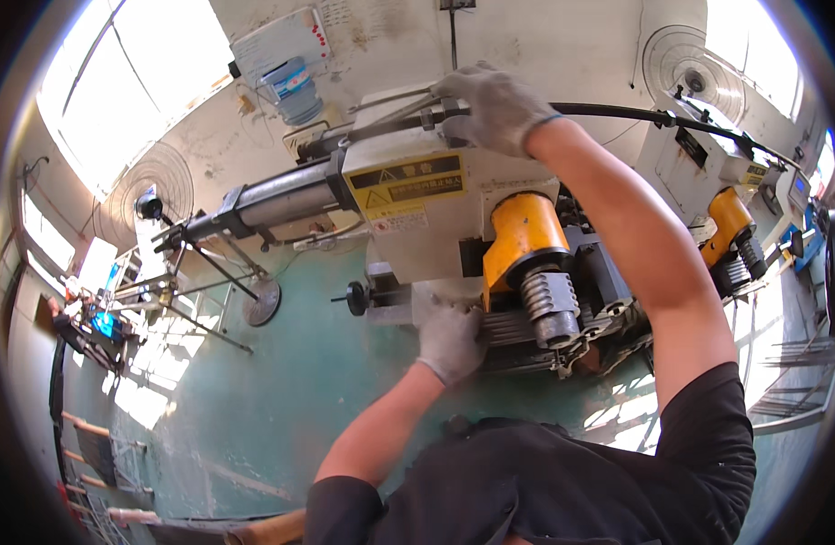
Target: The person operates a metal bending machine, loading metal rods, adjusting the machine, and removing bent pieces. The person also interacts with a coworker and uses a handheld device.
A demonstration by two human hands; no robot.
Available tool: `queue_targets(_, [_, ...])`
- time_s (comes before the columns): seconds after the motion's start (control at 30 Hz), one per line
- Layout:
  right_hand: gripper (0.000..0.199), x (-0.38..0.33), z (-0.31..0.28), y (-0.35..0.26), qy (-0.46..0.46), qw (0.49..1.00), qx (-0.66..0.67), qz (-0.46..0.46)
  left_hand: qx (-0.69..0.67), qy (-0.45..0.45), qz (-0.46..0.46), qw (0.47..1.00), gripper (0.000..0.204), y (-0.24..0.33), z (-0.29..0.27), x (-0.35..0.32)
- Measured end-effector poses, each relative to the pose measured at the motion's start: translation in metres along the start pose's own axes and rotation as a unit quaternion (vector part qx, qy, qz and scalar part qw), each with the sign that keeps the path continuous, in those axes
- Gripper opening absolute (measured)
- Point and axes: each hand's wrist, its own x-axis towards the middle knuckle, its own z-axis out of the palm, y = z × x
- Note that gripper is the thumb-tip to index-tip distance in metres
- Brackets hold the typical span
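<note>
Standing close against a white machine (417, 250), the person has two gloved hands well apart, one low and one high, presumably because the parts they tend sit at different levels. The left hand (451, 341) is at the lower front, fingers bent beside a bundle of grey metal rods (515, 329); whether it grasps anything is hidden by the glove. Just right of it, a ribbed metal spindle (552, 306) juts from a yellow housing (526, 234), which likely shields and supports it.

Higher up, the right hand (501, 109) lies over the fittings on the machine's top, fingers curved downward, perhaps to steady them; I cannot tell how firmly it is closed. A black tube (608, 110) runs rightward from behind that wrist, and a long grey cylinder (290, 200) projects left, seemingly carried by the machine's body.

Farther back, a second machine (661, 168) stands at right, and a water bottle (295, 95) sits near the wall (390, 54).
</note>
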Motion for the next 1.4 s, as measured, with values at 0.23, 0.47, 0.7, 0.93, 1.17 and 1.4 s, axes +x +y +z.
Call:
queue_targets(0.23, [0.040,0.104,0.043,-0.037,-0.259,0.955,-0.109,0.093,-0.093,-0.037,-0.023,0.995,0.021,-0.041,-0.022,0.012])
queue_targets(0.47, [0.049,0.135,0.043,-0.013,-0.161,0.979,0.077,0.098,-0.081,-0.072,-0.038,0.993,0.020,-0.068,-0.021,0.034])
queue_targets(0.7, [0.044,0.124,0.018,0.005,-0.097,0.940,0.292,0.149,-0.070,-0.014,-0.039,0.997,0.020,-0.043,0.003,0.026])
queue_targets(0.93, [0.039,0.105,0.013,0.026,-0.173,0.921,0.335,0.097,-0.051,0.027,-0.004,0.998,0.019,-0.037,0.031,0.030])
queue_targets(1.17, [0.050,0.099,0.018,0.039,-0.243,0.970,-0.004,-0.029,-0.055,0.021,-0.005,0.998,0.016,-0.031,0.057,0.032])
queue_targets(1.4, [0.040,0.090,-0.042,0.133,0.045,0.935,0.344,0.071,-0.039,0.053,-0.022,0.998,0.012,-0.003,0.057,0.063])
